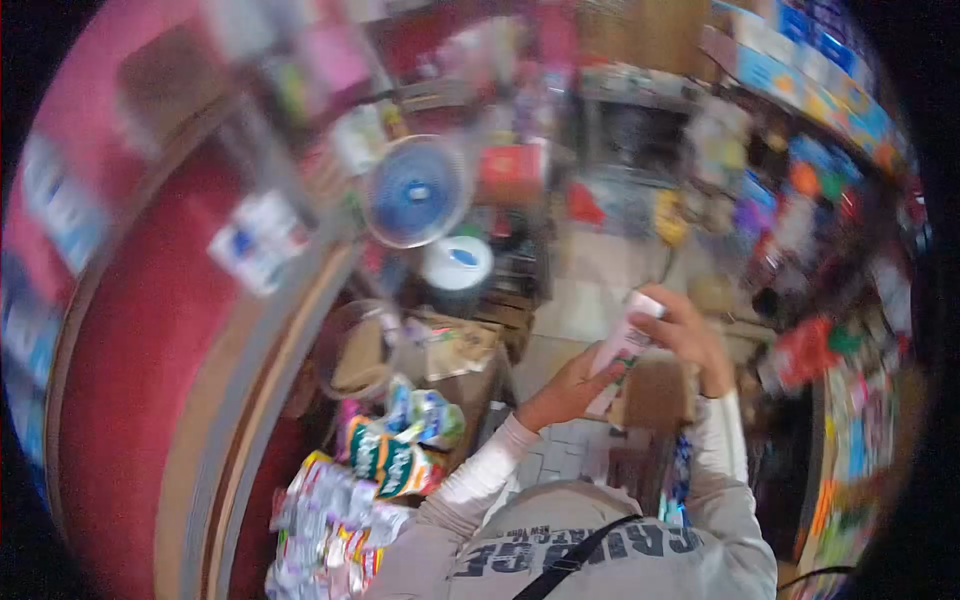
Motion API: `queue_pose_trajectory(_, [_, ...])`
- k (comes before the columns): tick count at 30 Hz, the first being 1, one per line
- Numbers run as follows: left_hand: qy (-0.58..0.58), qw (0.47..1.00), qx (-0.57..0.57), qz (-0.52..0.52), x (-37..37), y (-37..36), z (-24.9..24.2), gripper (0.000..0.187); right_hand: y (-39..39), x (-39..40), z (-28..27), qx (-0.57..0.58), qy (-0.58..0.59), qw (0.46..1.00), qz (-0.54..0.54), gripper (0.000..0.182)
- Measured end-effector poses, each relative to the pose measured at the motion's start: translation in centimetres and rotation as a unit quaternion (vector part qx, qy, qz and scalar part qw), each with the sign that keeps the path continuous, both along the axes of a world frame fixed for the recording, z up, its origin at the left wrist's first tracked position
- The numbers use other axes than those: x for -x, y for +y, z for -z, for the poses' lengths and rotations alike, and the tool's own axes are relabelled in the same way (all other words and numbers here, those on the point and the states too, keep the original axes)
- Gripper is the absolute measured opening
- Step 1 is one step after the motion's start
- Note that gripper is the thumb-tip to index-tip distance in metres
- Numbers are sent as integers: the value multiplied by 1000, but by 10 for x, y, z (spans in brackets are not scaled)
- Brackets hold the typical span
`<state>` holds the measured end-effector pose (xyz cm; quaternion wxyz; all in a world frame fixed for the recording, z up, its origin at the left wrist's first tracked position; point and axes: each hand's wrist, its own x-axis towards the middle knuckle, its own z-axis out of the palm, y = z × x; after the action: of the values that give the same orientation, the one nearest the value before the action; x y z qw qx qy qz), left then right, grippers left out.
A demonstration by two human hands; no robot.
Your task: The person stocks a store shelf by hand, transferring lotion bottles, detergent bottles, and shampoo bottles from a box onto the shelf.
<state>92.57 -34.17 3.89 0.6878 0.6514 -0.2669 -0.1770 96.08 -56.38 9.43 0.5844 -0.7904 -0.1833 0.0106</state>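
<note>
A slim pale pink container (622, 356), like a bottle, is held up in front of my chest at a tilt. My left hand (570, 388) is closed around its lower part, the thumb lying across its printed side. At its upper end my right hand (683, 332) has its fingers curled over the top. Blur and the fingers hide the container's top and the lettering. Below the hands is a brown cardboard box (655, 393).
To the left are packed green bags (385, 458), clear-wrapped packets (325, 525) and a clear plastic tub (355, 350). A blue fan (418, 190) and a white round lid (458, 262) stand farther off. Goods crowd the right side, with a red bag (800, 352). Tiled floor (590, 265) lies ahead.
</note>
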Motion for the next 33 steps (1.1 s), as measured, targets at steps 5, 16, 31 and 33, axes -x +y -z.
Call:
queue_pose_trajectory(5, [-263, 932, -189, -164, 7, 111, -109, 44, 92, -29, -106, -35, -41, 977, -205, 25])
queue_pose_trajectory(16, [-451, 652, -387, -472, 31, 293, -258, 41, 325, -54, -221, -180, -299, 878, -327, 33])
queue_pose_trajectory(31, [-133, 555, -467, -676, -51, 465, -261, 51, 561, -207, -252, -97, -557, 788, -243, 35])
queue_pose_trajectory(33, [-63, 563, -460, -684, -61, 468, -264, 53, 579, -215, -250, -47, -524, 814, -245, 30])
